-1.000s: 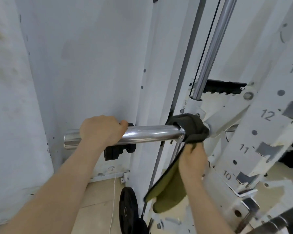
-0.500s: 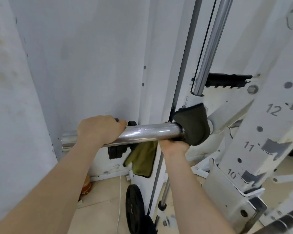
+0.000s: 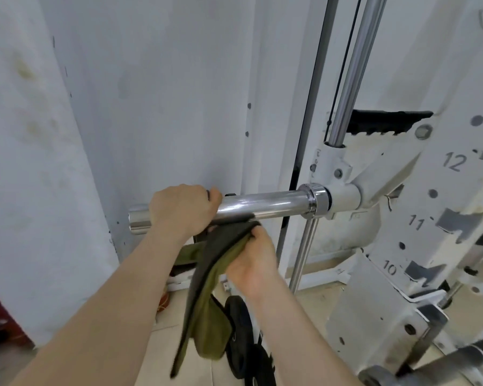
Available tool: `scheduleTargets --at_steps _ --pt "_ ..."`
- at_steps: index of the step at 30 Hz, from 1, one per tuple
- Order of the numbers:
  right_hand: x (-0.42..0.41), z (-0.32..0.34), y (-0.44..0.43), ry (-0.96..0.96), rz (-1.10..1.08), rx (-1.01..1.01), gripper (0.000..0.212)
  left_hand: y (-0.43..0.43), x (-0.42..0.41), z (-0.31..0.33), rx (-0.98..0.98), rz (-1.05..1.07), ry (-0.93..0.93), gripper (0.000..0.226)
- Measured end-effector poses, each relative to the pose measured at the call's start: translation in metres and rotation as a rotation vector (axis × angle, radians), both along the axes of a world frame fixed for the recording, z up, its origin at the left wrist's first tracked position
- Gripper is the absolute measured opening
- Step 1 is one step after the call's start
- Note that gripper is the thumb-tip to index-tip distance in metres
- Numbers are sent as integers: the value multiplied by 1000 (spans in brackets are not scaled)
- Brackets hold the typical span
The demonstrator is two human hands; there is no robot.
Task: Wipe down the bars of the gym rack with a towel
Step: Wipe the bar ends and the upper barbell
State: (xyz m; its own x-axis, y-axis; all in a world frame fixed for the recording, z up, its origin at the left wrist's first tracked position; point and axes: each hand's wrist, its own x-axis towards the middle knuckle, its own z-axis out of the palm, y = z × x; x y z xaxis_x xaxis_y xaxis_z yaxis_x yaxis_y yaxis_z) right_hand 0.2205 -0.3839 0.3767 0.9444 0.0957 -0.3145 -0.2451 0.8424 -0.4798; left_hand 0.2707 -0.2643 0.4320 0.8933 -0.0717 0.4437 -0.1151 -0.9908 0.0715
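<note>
A chrome bar sleeve juts out leftward from the white gym rack. My left hand is wrapped around the sleeve near its free end. Just under the sleeve, my right hand grips an olive-green towel. The towel's top edge touches the underside of the sleeve, and the rest hangs down toward the floor. The collar of the sleeve is bare.
A grey wall stands close behind the sleeve. A chrome guide rod rises from the rack's carriage. Numbered holes run up the white upright on the right. Black weight plates lean below on the tiled floor.
The towel has come off the collar end of the sleeve. My right hand moved left and down with it, beneath the sleeve. My left hand kept its grip.
</note>
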Motion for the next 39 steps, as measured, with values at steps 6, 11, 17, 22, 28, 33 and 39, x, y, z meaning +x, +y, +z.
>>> scheduleTargets --at_steps 6,11,17,22,28,33,39 --pt "28 24 -77 -67 -321 276 40 5 -12 -19 125 -68 -212 40" --pt "31 19 -20 0 -249 379 36 11 -38 -44 -50 -172 -320 30" --pt "-3 15 72 5 127 353 48 31 -69 -23 -183 -252 -121 46" --pt "-22 36 63 -90 325 -144 38 71 -67 -17 -207 -3 -67 43" --pt "-26 119 -24 -384 -186 -1412 30 61 -70 -5 -137 49 1 44" --pt "16 100 -51 -503 -76 -2297 40 37 -56 6 168 117 77 46" --pt "48 49 -84 -536 -288 -2460 21 -10 -48 -22 96 -59 8 76"
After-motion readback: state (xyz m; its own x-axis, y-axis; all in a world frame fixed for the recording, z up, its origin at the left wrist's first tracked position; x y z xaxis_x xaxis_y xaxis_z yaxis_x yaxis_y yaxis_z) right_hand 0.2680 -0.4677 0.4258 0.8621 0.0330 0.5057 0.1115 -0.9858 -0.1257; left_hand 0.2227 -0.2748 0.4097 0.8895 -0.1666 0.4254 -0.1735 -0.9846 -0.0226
